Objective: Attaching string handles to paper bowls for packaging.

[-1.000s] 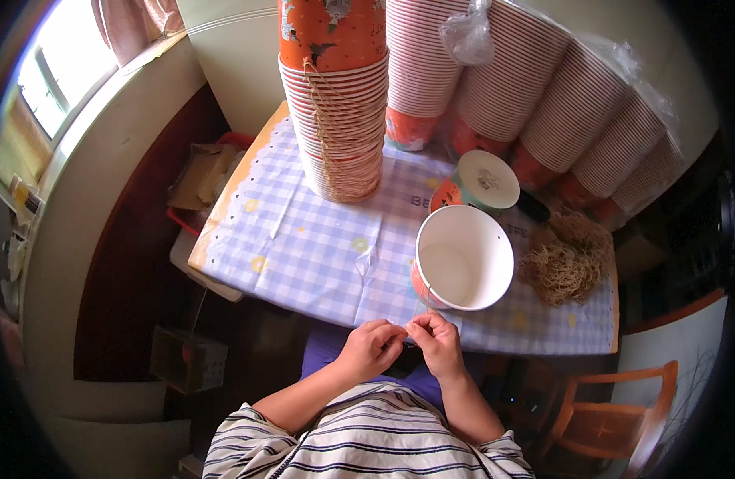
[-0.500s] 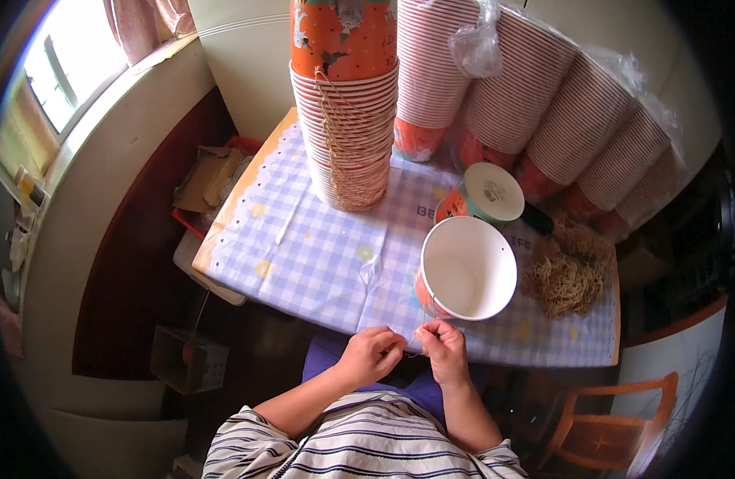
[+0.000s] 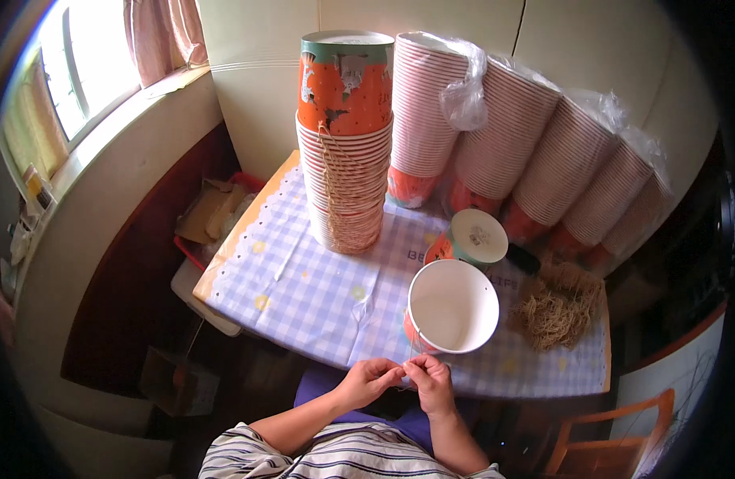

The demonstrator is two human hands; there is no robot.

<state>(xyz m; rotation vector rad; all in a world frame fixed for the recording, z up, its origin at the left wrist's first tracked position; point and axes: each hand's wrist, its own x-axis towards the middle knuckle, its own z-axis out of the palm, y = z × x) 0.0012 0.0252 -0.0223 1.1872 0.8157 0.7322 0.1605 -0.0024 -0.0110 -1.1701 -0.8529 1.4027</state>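
Observation:
My left hand (image 3: 369,384) and my right hand (image 3: 431,385) meet fingertip to fingertip just off the table's front edge. Both are closed in a pinch on a thin cord (image 3: 416,344), which runs up to the rim of a paper bucket (image 3: 453,308). The bucket stands mouth up at the front of the table, white inside and orange outside, with a small hole high on its far right wall. The cord's ends between my fingers are too fine to make out. Behind it a second paper bucket (image 3: 479,236) stands upside down.
A loose heap of tan cords (image 3: 557,314) lies right on the checked tablecloth (image 3: 303,295). A tall stack of buckets (image 3: 347,184) with cords hanging down it rises at back left. Several plastic-wrapped stacks (image 3: 503,132) line the back. A wooden chair (image 3: 611,417) is lower right.
The view has tilted upward, so the table and stacks sit lower in the picture. My fingertips have come closer together on the cord; the bucket appears to stay in place.

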